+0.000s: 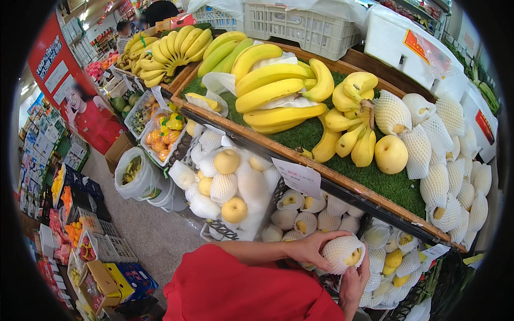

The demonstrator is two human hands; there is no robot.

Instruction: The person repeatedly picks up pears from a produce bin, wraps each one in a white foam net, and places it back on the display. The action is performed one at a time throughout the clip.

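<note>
Between both hands is a yellow pear in a white foam net sleeve (339,253), part of its skin showing through the open end. My left hand (307,248) grips it from the left, thumb below and fingers over the top. My right hand (355,285) holds it from the lower right with the thumb near the opening. Behind the hands lie foam-sleeved pears (305,222) in a lower bin. To the right of them, more sleeved yellow fruit (393,259) fills another bin. A bare round pear (391,154) rests on the green turf shelf above, next to piled sleeved fruit (435,178).
A wooden shelf rim (321,166) runs diagonally in front, with a paper price sign (297,176) hanging from it. Bananas (277,86) lie on the turf. At left stand a crate of pears (225,180) and a bag-lined bucket (136,172). White foam boxes (405,52) stand behind.
</note>
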